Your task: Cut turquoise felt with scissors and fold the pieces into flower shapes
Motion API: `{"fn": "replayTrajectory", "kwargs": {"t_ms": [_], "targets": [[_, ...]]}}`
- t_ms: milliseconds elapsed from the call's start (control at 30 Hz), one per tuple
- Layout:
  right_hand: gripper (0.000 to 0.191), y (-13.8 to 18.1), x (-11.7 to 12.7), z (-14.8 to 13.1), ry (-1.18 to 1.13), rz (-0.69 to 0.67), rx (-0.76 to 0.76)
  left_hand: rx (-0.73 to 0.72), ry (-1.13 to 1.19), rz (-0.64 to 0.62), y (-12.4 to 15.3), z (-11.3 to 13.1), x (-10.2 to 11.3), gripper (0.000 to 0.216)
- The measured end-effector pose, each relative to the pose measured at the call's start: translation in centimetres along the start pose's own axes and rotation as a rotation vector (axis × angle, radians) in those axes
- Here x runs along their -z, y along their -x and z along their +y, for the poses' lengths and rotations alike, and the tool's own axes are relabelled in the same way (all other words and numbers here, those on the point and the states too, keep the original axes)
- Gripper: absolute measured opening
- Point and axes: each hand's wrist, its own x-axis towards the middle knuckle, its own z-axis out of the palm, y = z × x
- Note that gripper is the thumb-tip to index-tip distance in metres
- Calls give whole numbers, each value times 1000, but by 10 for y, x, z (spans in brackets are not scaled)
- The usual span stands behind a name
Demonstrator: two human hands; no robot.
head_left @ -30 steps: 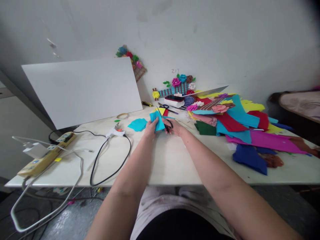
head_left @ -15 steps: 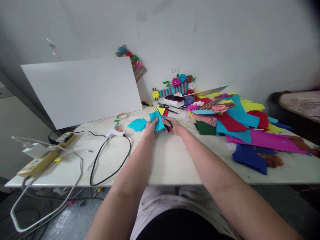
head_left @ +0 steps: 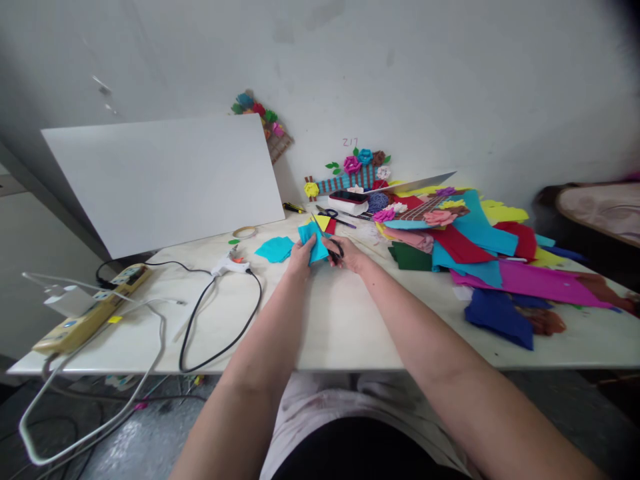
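Between finger and thumb, my left hand [head_left: 301,256] pinches a turquoise piece of crepe paper [head_left: 313,241] above the table. My right hand [head_left: 349,253] is closed round the black handles of a pair of scissors [head_left: 337,251]. Their blades point up and to the left, right at the paper's right edge; whether they bite into it I cannot tell. Left of my left hand, cut turquoise paper [head_left: 275,249] lies on the table. Just beyond the held paper are a yellow scrap [head_left: 323,221] and a red scrap [head_left: 331,226].
On the left sit a white glue gun [head_left: 231,265] with a black cord and a power strip [head_left: 93,310]. A tape roll [head_left: 245,232] lies before a leaning white board [head_left: 165,183]. Coloured crepe sheets [head_left: 460,245] pile up on the right. A phone [head_left: 349,197] rests at the back.
Almost nothing differs. Both hands, the scissors and the turquoise paper keep nearly the same place, and the view has shifted very slightly.
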Motion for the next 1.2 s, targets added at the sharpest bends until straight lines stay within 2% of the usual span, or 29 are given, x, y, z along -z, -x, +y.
{"fn": "replayTrajectory", "kwargs": {"t_ms": [333,767,933,1200], "targets": [[44,-2,5,3,15,14,0,42,5,-8,1,0,-1,39],[47,0,6,2,-18,-85,-42,-105,-51,62,-7,-4,5,44],[48,0,6,1,-86,-110,4,-78,-40,23,-3,-1,2,43],[51,-1,7,2,-114,-91,-1,-68,-48,-38,0,0,0,39]]}}
